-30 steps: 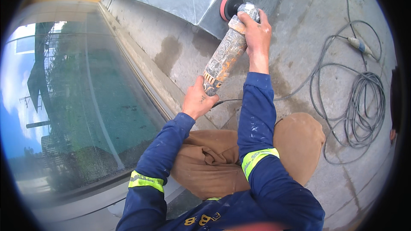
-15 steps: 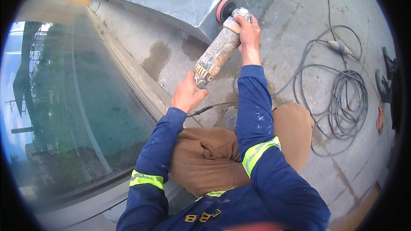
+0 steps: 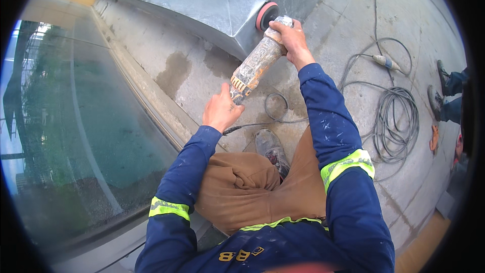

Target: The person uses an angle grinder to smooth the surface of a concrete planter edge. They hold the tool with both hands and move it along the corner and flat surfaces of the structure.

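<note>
A polisher [image 3: 257,63], toward 12 o'clock, is being held with its pad [image 3: 267,16] at the ledge's [image 3: 245,33] side face, next to the corner edge. Working room is being bounded by a glass pane [image 3: 126,146] at 9 o'clock and a cable coil [image 3: 396,121] at 3; open paving [image 3: 323,30] is being left at 1. Compared with the preceding frame, the right sleeve [image 3: 336,121] is being carried outward and more boot [image 3: 272,146] is being exposed. The polisher's head is being wrapped by the right hand's [image 3: 292,43] grip, its tail by the left hand's [image 3: 222,110].
</note>
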Available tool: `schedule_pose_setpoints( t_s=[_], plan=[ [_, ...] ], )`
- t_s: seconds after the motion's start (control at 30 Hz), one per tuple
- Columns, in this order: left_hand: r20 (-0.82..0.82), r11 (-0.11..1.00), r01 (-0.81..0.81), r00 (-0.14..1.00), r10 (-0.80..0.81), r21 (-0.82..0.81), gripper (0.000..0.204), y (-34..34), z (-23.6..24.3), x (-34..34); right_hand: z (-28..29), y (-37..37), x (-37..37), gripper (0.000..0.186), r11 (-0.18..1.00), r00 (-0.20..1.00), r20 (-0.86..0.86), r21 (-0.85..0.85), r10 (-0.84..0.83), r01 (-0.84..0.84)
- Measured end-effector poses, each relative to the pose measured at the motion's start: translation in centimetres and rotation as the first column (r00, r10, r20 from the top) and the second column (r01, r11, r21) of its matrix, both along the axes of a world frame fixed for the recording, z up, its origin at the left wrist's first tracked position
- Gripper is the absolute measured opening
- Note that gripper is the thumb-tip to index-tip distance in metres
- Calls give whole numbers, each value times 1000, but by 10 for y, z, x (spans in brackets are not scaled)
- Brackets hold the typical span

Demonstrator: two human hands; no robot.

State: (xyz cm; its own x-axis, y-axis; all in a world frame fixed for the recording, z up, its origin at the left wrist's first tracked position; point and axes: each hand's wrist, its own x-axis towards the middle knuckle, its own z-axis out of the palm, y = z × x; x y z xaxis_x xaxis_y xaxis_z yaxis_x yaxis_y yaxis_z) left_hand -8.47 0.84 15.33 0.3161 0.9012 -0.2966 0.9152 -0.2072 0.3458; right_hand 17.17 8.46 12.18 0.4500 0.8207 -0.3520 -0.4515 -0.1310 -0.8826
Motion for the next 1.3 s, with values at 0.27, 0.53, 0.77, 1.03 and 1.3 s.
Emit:
schedule_pose_setpoints(
  t_s=[0.27,0.53,0.77,1.03,1.3],
  plan=[
    [45,998,-52,998,53,-29,58,-5,-14,5,-20,14,7,74,999,991,125,4,-40,39],
    [69,995,-90,993,93,-41,56,-10,-12,7,-7,12,2,75,999,974,223,-14,-36,40],
    [89,994,-105,990,107,-32,56,-13,-9,9,-9,12,1,75,1000,965,260,-2,-20,22],
    [76,996,-70,994,74,-63,55,-18,-19,7,-15,10,2,76,988,950,308,-151,51,-4],
    [183,996,-76,980,82,-39,53,-26,-30,10,5,0,2,78,996,902,430,-90,45,-7]
  ],
)
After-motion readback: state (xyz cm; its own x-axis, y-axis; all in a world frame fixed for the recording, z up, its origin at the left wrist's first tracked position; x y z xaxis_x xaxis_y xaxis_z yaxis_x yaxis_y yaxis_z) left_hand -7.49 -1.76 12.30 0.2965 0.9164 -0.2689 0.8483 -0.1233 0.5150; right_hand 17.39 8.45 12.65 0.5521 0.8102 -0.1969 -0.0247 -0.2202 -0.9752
